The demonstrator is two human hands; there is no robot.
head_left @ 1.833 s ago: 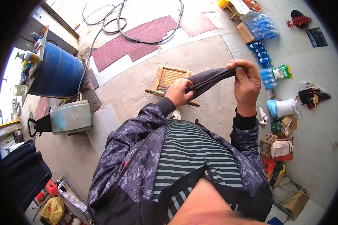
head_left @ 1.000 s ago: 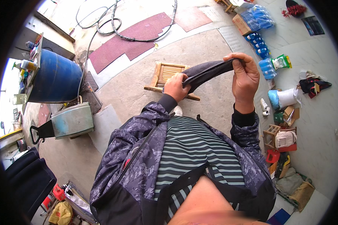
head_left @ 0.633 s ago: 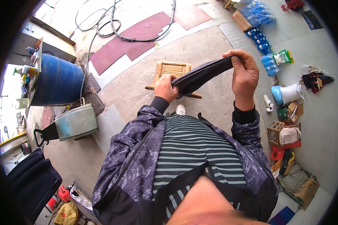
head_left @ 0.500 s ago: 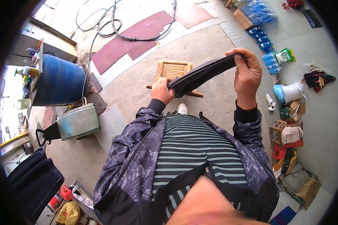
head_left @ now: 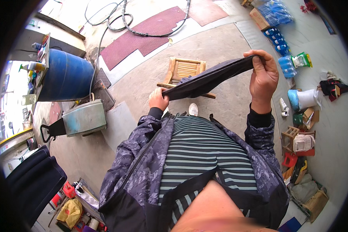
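A long piece of dark cloth (head_left: 210, 82) is stretched slantwise in front of me, its kind of garment unclear. My left hand (head_left: 159, 99) is closed on its lower left end. Higher and farther right, my right hand (head_left: 263, 79) pinches the other end between thumb and fingers. The cloth spans the gap with a slight sag and a folded edge along its top. Behind and below it stands a small wooden slatted chair (head_left: 186, 69), partly covered by the cloth.
To the left are a blue barrel (head_left: 67, 75) and a grey-green metal box (head_left: 85, 118). Dark fabric (head_left: 36, 181) hangs at the lower left. Along the right wall lie bottle packs (head_left: 276, 40), white shoes (head_left: 284, 107) and a wooden stool (head_left: 289, 137). A black hose (head_left: 154, 35) crosses the far floor.
My left hand has moved left and slightly nearer my body, pulling the cloth out longer. My right hand keeps its grip on the far end. The whole view has shifted a little.
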